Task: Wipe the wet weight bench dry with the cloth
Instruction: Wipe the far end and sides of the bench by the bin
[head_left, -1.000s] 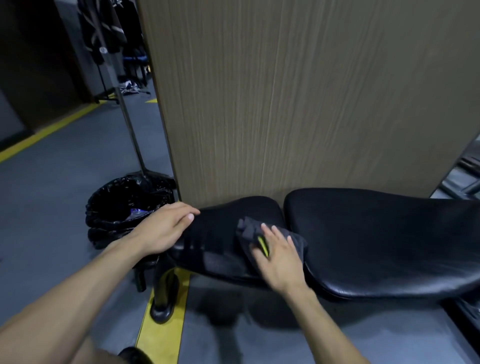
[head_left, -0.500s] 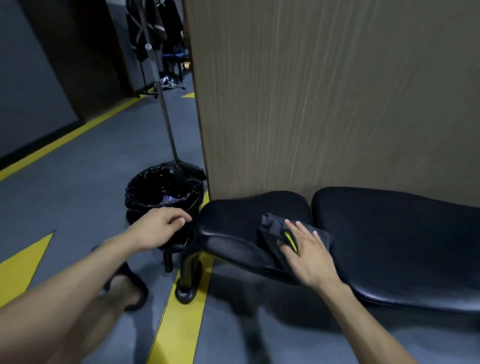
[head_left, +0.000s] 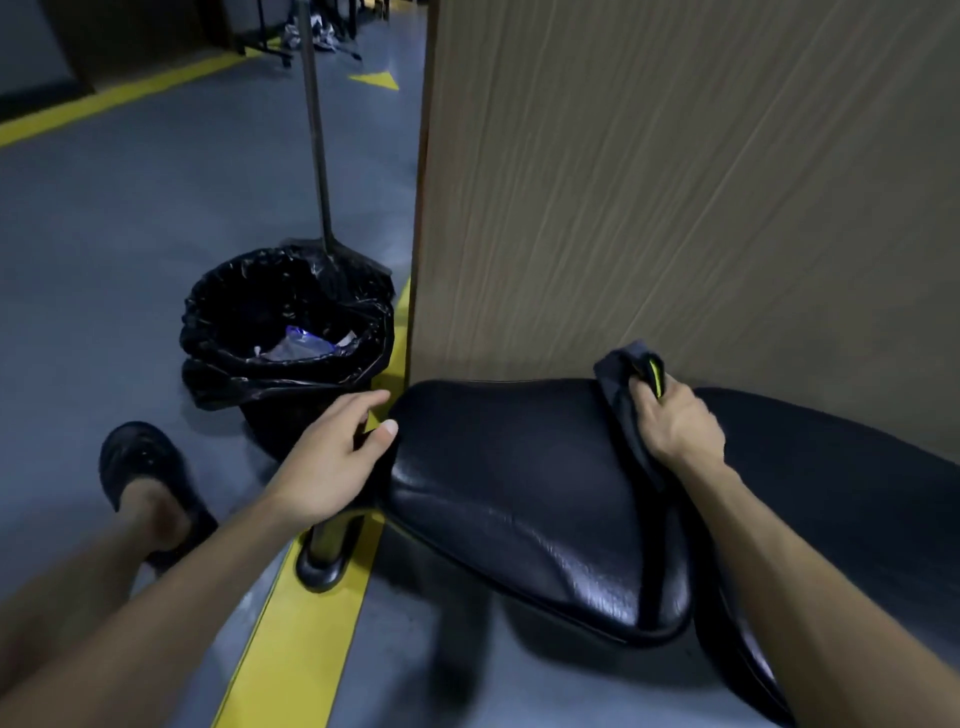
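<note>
Head camera looks down at a black weight bench (head_left: 519, 493) with shiny padded parts. It stands against a tall brown wood panel (head_left: 675, 182). The right hand (head_left: 675, 423) has its fingers curled tight around a dark grey cloth (head_left: 615, 384) with a yellow-green stripe. The cloth is bunched up at the far side of the bench, at the gap between the two pads, and part of it hangs down under the hand. The left hand (head_left: 332, 457) has loose, mostly straight fingers. Its thumb touches the left end of the seat pad, and it holds nothing.

To the left of the bench is a bin (head_left: 280, 353) with a black bag inside. Some crumpled wrappers (head_left: 306, 345) lie at the bottom of the bag. A long grey pole (head_left: 317, 135) stands just behind the bin. A foot in a black shoe (head_left: 145, 467) is on the grey floor (head_left: 104, 234), near a yellow line (head_left: 301, 623).
</note>
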